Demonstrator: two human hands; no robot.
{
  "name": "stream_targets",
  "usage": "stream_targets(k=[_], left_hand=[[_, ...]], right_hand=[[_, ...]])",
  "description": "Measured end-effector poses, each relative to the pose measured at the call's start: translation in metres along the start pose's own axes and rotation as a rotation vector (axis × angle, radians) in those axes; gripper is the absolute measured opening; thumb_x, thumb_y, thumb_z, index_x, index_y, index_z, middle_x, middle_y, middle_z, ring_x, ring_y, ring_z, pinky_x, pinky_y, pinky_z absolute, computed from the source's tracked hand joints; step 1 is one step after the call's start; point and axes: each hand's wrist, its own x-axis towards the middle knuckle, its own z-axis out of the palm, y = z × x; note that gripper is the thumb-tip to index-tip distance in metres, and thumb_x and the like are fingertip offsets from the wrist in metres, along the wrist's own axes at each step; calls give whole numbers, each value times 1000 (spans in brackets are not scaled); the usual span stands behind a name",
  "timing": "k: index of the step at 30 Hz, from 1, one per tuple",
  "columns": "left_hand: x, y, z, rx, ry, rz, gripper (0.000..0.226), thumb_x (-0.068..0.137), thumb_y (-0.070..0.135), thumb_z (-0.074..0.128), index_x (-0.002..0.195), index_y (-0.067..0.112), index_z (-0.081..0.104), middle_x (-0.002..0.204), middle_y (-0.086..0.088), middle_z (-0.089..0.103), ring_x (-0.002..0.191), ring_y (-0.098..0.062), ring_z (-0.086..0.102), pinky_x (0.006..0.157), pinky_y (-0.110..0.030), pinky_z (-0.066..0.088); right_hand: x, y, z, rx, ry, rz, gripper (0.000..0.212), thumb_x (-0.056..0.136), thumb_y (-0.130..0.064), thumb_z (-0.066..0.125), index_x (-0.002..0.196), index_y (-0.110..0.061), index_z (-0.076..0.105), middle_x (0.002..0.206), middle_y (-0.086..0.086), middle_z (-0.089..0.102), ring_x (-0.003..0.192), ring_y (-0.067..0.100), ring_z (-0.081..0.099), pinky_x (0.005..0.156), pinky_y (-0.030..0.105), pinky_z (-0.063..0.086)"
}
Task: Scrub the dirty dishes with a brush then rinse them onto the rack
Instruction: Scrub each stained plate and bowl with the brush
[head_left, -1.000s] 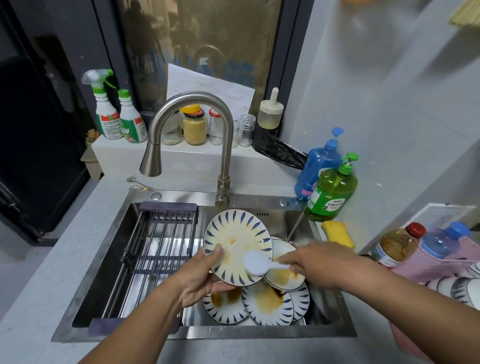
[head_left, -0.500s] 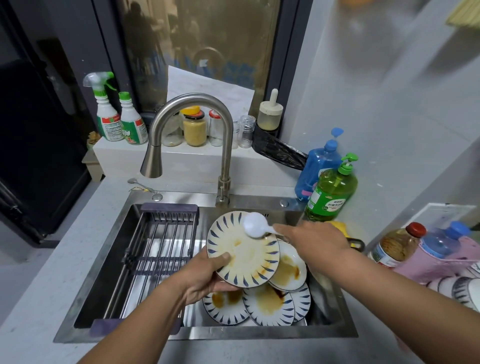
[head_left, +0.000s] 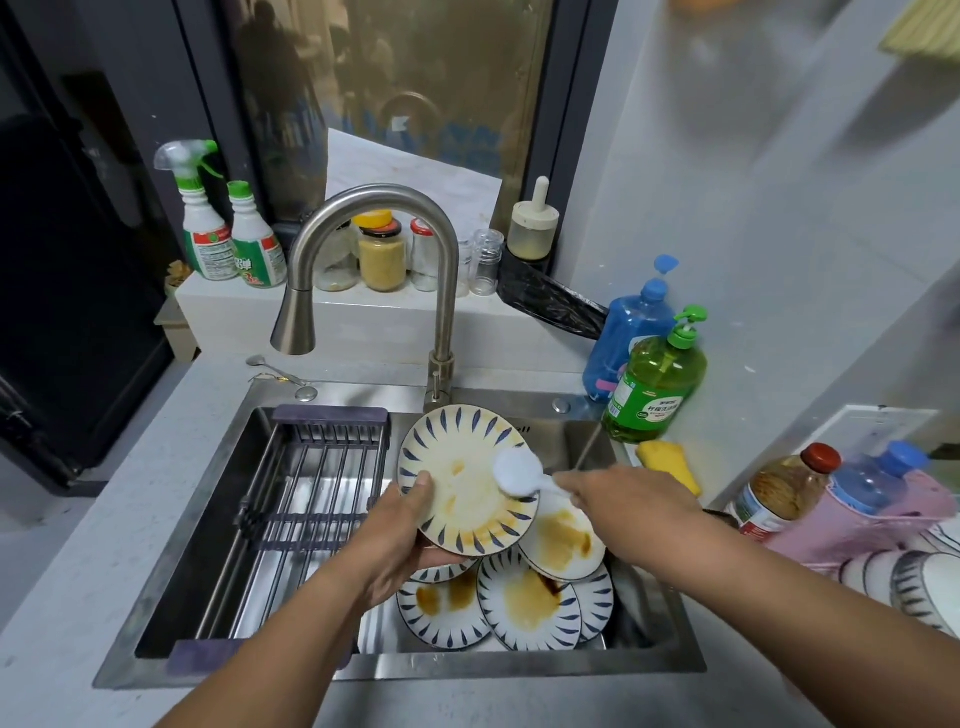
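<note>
Head view | step: scrubbing | left hand grips plate tilted over sink, right of rack | right hand pinches brush, head on plate | next: work the brown rim stains, then rinse under faucet

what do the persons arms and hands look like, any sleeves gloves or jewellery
Both forearms are bare as far as the frame shows: no sleeves in view. The left hand and right hand wear no gloves, and no rings, watch or bracelets are visible.
</note>
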Motion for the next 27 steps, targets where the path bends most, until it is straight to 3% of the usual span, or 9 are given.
stream_targets(k=[2, 4, 9, 12, 15, 17, 20, 23, 27], left_hand=[[-4, 0, 7, 4, -46, -46, 29, 105, 33, 51, 131, 20, 51, 117, -11, 72, 105, -37, 73, 82, -60, 61], [-6, -3, 13, -3, -100, -111, 31, 103, 27, 56, 132, 15, 51, 119, -17, 73, 107, -41, 72, 77, -59, 61], [-4, -8, 9, -48, -178, -126, 53, 83, 6, 74, 133, 10, 54, 130, -21, 67, 117, -36, 68, 75, -55, 63], [-2, -11, 1, -48, -223, -128, 65, 75, -4, 78, 135, 7, 54, 123, -21, 71, 114, -38, 69, 76, -56, 61], [-4, -13, 3, -33, -240, -129, 69, 73, -7, 78, 136, 10, 52, 117, -18, 74, 111, -37, 71, 76, -55, 61], [-5, -14, 8, -6, -243, -123, 66, 75, -3, 77, 134, 14, 53, 117, -15, 75, 110, -36, 72, 78, -54, 61], [-4, -11, 9, -43, -206, -94, 61, 80, 7, 76, 135, 17, 51, 128, -16, 70, 110, -36, 72, 78, -55, 61], [-1, -7, 6, -96, -117, -83, 62, 84, 24, 72, 139, 13, 46, 130, -19, 64, 107, -40, 72, 76, -52, 63], [6, -8, 5, -145, -93, -73, 65, 95, 48, 57, 149, 14, 45, 156, -21, 40, 114, -41, 69, 79, -55, 63]], right_hand=[[7, -5, -7, 15, 85, -1, 52, 103, -12, 38, 145, -43, 36, 114, 5, 65, 98, 30, 64, 67, 35, 41], [15, -12, -11, 143, 139, -92, 42, 107, -23, 38, 142, -46, 41, 100, 1, 64, 86, 26, 63, 65, 37, 47], [17, -19, -2, 428, -28, -263, 39, 106, -43, 43, 143, -53, 45, 104, -5, 69, 92, 19, 64, 86, 36, 54], [11, -8, -4, 448, -132, -318, 37, 105, -46, 45, 140, -57, 47, 97, -11, 67, 86, 12, 61, 81, 31, 50], [9, -6, -8, 328, -59, -331, 39, 106, -45, 41, 142, -58, 42, 94, -11, 66, 84, 13, 59, 80, 34, 51], [14, -11, -6, 181, 75, -285, 44, 108, -34, 38, 147, -54, 34, 97, -3, 65, 85, 22, 61, 75, 39, 54], [22, -7, -4, 56, 140, -132, 62, 103, -11, 39, 151, -48, 27, 106, 6, 64, 88, 30, 61, 65, 37, 43], [17, 5, -7, 113, 46, -121, 49, 106, -21, 39, 147, -48, 36, 121, 4, 67, 104, 29, 63, 76, 37, 50], [-6, -18, -11, 239, -38, -251, 33, 108, -38, 39, 137, -51, 46, 99, -6, 66, 91, 20, 63, 82, 42, 56]])
